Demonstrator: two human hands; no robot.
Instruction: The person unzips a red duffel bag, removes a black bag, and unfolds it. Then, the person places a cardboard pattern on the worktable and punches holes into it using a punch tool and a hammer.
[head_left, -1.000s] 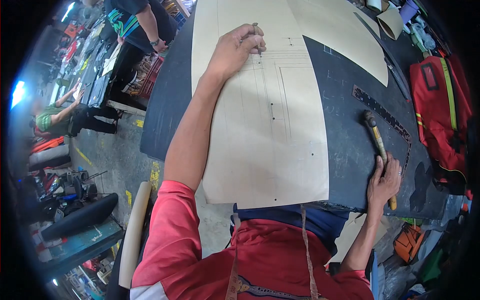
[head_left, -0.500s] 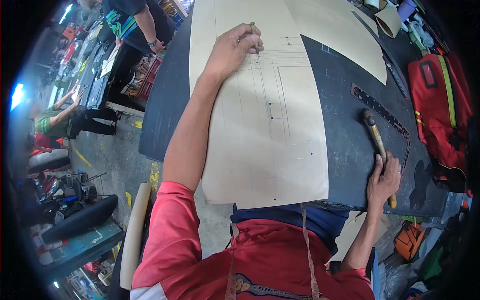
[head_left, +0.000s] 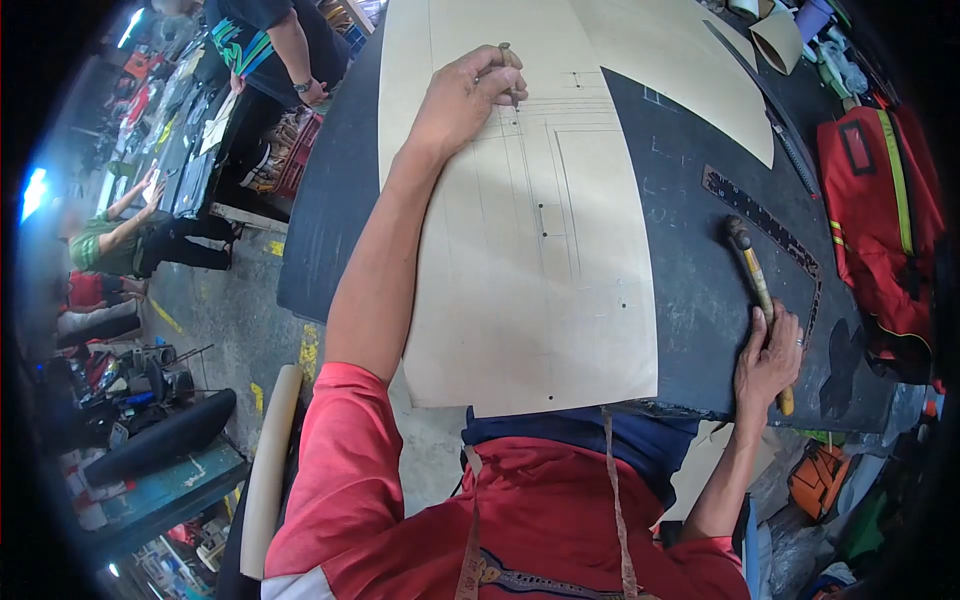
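Note:
My left hand is closed around a short metal hole punch, held upright with its tip down on a large sheet of tan card. Pencil lines and several small dark holes mark the card. At the right, my right hand is wrapped round the wooden handle of a hammer. The hammer lies along the black table, its dark head pointing away from me.
A black L-shaped ruler lies beside the hammer. Another card sheet is at the back, with a red bag at the right edge. A rolled sheet stands at lower left. Other people are beyond the table.
Almost nothing differs. Both hands keep their places and holds; the card looks shifted very slightly.

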